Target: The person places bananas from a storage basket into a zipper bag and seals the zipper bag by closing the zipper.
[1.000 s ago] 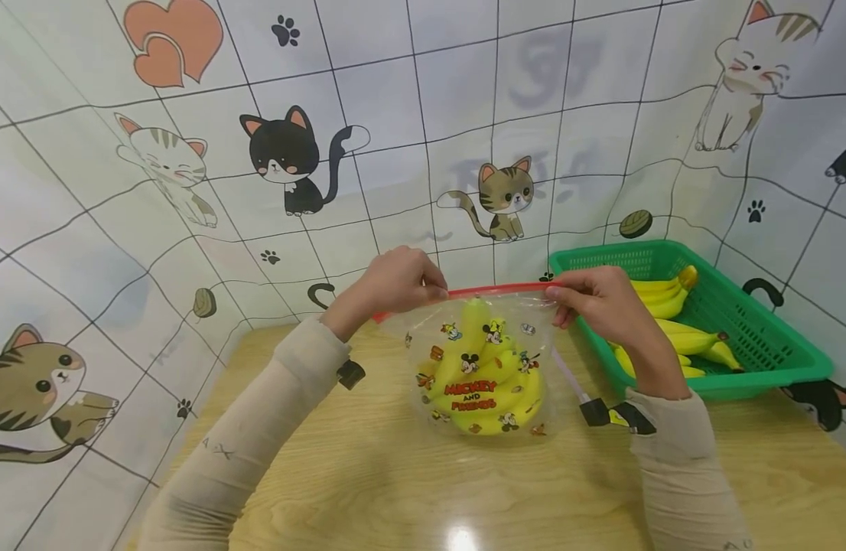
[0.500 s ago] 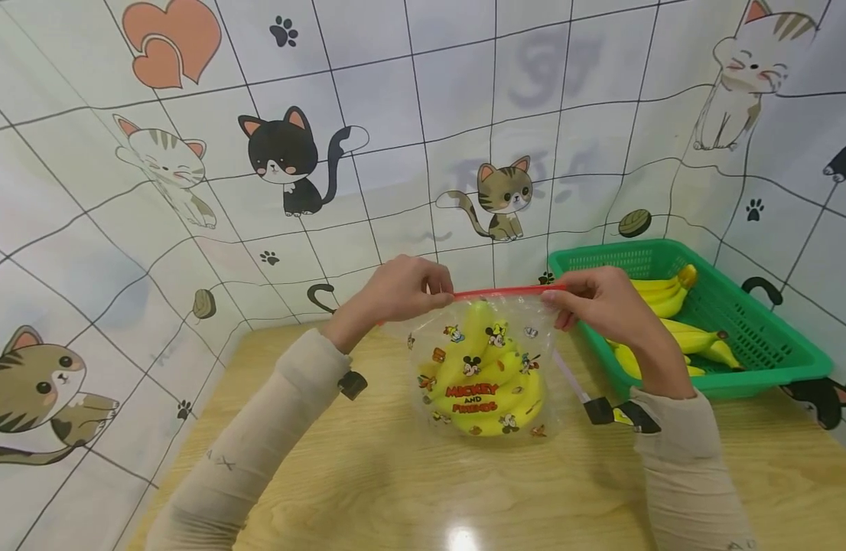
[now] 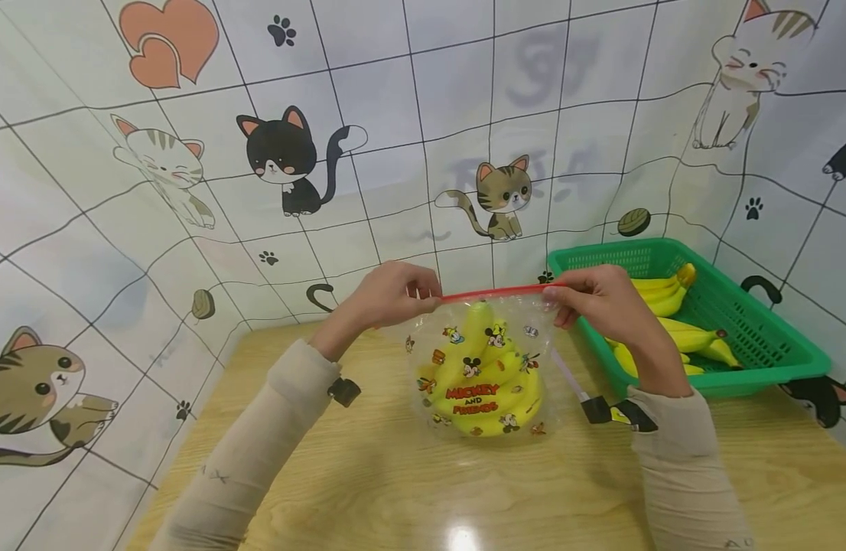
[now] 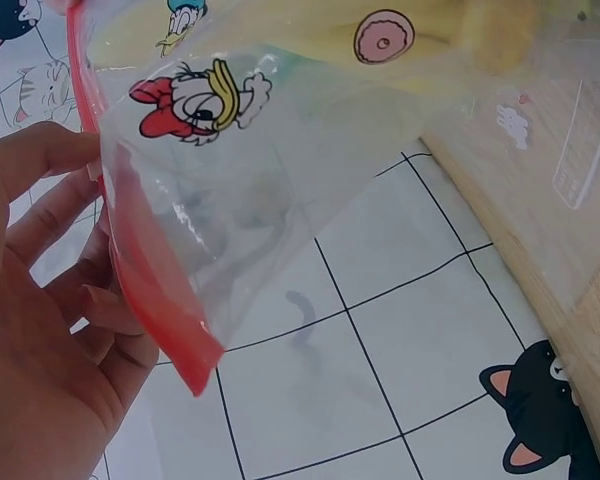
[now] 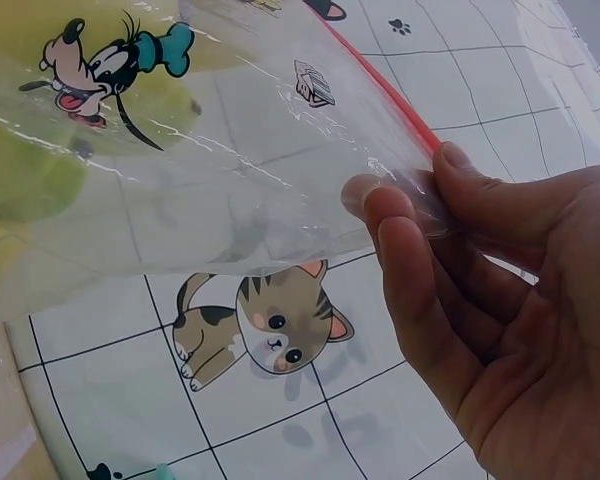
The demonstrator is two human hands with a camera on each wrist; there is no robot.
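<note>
A clear zip bag (image 3: 473,392) printed with cartoon characters stands upright on the wooden table, its red zip strip (image 3: 495,291) along the top. Inside it a bunch of bananas (image 3: 479,314) shows through the plastic, stem end up. At the strip's left part, my left hand (image 3: 397,292) pinches the red edge; in the left wrist view the strip's red end (image 4: 195,350) sticks out past the fingers. My right hand (image 3: 605,302) grips the top right corner between thumb and fingers, seen closely in the right wrist view, where the thumb (image 5: 480,190) lies on the red edge.
A green plastic basket (image 3: 760,375) stands at the right, just beyond my right hand, with several bananas (image 3: 688,337) in it. A white sheet (image 3: 423,153) with a grid and cartoon cats covers the wall behind and at both sides of the wooden table (image 3: 368,474).
My left hand slid right along the red strip, then back left and slightly down. The right hand keeps its grip on the corner, almost unmoved. The bag has stayed in place.
</note>
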